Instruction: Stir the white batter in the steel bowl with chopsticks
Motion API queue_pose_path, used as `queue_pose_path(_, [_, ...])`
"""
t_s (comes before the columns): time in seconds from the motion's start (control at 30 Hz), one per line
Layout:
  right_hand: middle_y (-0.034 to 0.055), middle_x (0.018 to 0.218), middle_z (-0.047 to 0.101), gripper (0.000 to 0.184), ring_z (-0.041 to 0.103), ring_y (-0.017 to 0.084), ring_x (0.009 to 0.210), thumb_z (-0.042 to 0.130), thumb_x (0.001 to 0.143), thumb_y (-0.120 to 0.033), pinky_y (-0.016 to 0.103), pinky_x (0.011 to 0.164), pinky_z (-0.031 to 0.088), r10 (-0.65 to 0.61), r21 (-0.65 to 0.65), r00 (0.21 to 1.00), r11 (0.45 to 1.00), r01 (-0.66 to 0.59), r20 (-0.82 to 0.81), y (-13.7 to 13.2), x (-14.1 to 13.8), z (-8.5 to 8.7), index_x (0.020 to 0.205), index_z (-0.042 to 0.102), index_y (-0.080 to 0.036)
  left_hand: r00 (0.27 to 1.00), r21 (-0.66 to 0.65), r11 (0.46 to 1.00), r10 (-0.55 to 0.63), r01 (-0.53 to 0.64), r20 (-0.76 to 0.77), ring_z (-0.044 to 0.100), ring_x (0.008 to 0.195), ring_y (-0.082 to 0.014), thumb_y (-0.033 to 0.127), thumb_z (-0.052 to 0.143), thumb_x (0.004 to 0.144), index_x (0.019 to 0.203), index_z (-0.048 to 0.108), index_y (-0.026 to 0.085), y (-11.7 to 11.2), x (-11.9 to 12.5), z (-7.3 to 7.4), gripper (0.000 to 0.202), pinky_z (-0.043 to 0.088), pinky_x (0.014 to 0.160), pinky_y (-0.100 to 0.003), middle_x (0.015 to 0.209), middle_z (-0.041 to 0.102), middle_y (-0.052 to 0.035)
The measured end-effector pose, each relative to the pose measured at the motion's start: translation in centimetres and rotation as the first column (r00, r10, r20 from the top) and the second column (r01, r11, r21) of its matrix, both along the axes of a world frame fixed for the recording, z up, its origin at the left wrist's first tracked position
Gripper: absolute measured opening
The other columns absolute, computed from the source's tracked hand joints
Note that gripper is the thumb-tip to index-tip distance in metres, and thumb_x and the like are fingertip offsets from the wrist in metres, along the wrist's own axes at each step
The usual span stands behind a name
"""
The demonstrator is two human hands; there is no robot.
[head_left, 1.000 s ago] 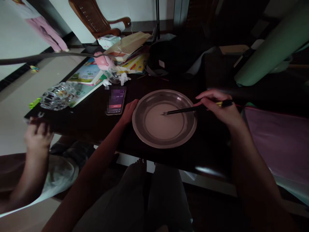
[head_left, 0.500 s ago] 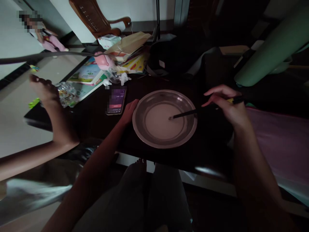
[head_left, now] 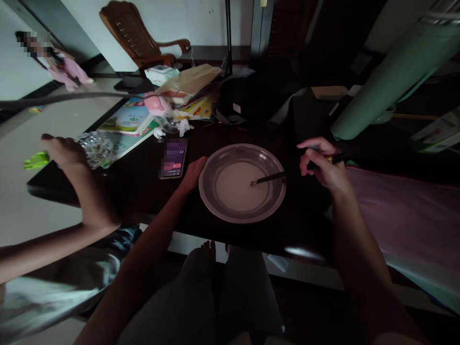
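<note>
The basin [head_left: 207,186] is smooth metal, the tabletop [head_left: 305,251] glossy, the chair [head_left: 124,34] polished wood.

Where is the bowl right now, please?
In the head view, the bowl sits on the table at centre, between the left hand at its rim and the right hand.

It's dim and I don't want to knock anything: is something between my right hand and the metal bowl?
Nothing visible blocks the gap between your right hand and the metal bowl; only the dark utensil in that hand reaches across.
</note>
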State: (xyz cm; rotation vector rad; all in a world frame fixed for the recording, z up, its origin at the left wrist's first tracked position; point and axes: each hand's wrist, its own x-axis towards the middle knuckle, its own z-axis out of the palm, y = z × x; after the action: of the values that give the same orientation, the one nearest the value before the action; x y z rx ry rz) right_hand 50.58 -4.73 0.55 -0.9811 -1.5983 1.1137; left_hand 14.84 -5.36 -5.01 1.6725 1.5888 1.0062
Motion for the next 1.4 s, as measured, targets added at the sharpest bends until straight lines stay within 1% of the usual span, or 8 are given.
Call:
queue_pose_path(0.2, [-0.0019, 0.068, 0.07, 0.026, 0.063, 0.013, 0.059, 0.069, 0.084, -0.04, 0.025, 0.053, 0.048, 0.148, -0.037, 0.989, 0.988, -0.147, 0.027, -0.5, -2.2, -0.7, 0.103, 0.062, -0.023, 0.999, -0.019, 0.999, -0.029, 0.03, 0.042, 0.044, 0.069, -0.0152, 0.046, 0.033, 0.095, 0.069, 0.047, 0.02, -0.1, -0.2, 0.0, 0.04, 0.04, 0.064, -0.025, 0.068, 0.049, 0.0001])
queue_pose_path(0.4, [-0.0063, 0.05, 0.058, 0.024, 0.054, 0.012, 0.043, 0.063, 0.087, -0.045, 0.022, 0.04, 0.037, -0.045, 0.028, 0.996, 0.998, 0.048, -0.074, -0.1, -1.2, -0.5, 0.098, 0.063, -0.024, 0.997, -0.046, 0.998, -0.037, 0.04, 0.066, 0.045, 0.07, -0.0155, 0.051, 0.033, 0.094, 0.071, 0.048, 0.02, -0.2, -0.4, 0.0, 0.041, 0.042, 0.067, -0.026, 0.069, 0.049, 0.0003])
queue_pose_path(0.6, [0.0, 0.067, 0.072, 0.025, 0.066, 0.014, 0.059, 0.069, 0.084, -0.043, 0.025, 0.051, 0.051, 0.159, -0.081, 0.987, 0.984, -0.156, 0.026, -0.5, -2.5, -1.0, 0.098, 0.064, -0.023, 0.997, -0.041, 0.999, -0.024, 0.027, 0.075, 0.047, 0.069, -0.0155, 0.049, 0.033, 0.094, 0.068, 0.048, 0.02, -0.1, -0.4, -0.2, 0.041, 0.041, 0.064, -0.026, 0.067, 0.05, 0.0005])
queue_pose_path(0.77, [-0.0018, 0.057, 0.069, 0.018, 0.056, 0.011, 0.045, 0.065, 0.087, -0.04, 0.021, 0.041, 0.042, -0.069, 0.029, 0.994, 0.997, 0.071, -0.089, 0.0, -1.6, -1.0, 0.092, 0.066, -0.022, 0.995, -0.057, 0.998, -0.036, 0.041, 0.091, 0.046, 0.067, -0.0148, 0.049, 0.032, 0.095, 0.069, 0.047, 0.02, -0.1, -0.6, -0.5, 0.042, 0.039, 0.063, -0.026, 0.067, 0.05, 0.0012])
queue_pose_path(0.87, [-0.0019, 0.054, 0.068, 0.018, 0.058, 0.014, 0.045, 0.062, 0.089, -0.04, 0.021, 0.037, 0.039, -0.019, -0.026, 0.996, 1.0, 0.017, -0.087, -0.2, -1.6, -1.1, 0.093, 0.066, -0.023, 0.996, -0.057, 0.998, -0.031, 0.036, 0.088, 0.046, 0.067, -0.0147, 0.049, 0.033, 0.095, 0.068, 0.047, 0.02, -0.2, -0.7, -0.4, 0.042, 0.04, 0.064, -0.026, 0.066, 0.049, 0.0016])
queue_pose_path(0.97, [0.0013, 0.066, 0.074, 0.018, 0.069, 0.017, 0.061, 0.066, 0.087, -0.038, 0.024, 0.047, 0.05, 0.09, -0.082, 0.996, 0.993, -0.089, 0.007, -0.6, -2.4, -1.4, 0.095, 0.066, -0.023, 0.996, -0.05, 0.998, -0.031, 0.035, 0.086, 0.045, 0.068, -0.0152, 0.05, 0.033, 0.094, 0.069, 0.047, 0.02, -0.3, -0.6, -0.2, 0.041, 0.04, 0.064, -0.027, 0.067, 0.048, 0.0013])
queue_pose_path(1.17, [0.0001, 0.057, 0.071, 0.023, 0.06, 0.014, 0.047, 0.065, 0.086, -0.045, 0.022, 0.039, 0.042, -0.134, 0.042, 0.989, 0.99, 0.136, -0.059, 0.0, -1.6, -1.1, 0.088, 0.067, -0.022, 0.998, -0.064, 0.997, -0.028, 0.031, 0.053, 0.043, 0.069, -0.0159, 0.052, 0.031, 0.093, 0.068, 0.043, 0.021, -0.2, -0.6, -0.2, 0.042, 0.037, 0.064, -0.027, 0.067, 0.046, 0.001])
queue_pose_path(1.4, [0.0014, 0.069, 0.076, 0.022, 0.066, 0.015, 0.056, 0.07, 0.082, -0.043, 0.024, 0.046, 0.048, 0.071, -0.029, 0.997, 0.997, -0.071, 0.005, 0.0, -2.4, -1.9, 0.088, 0.067, -0.023, 0.998, -0.042, 0.999, -0.031, 0.033, 0.052, 0.042, 0.069, -0.0153, 0.048, 0.031, 0.094, 0.068, 0.043, 0.021, -0.1, -0.7, -0.6, 0.04, 0.037, 0.065, -0.027, 0.068, 0.045, 0.0013])
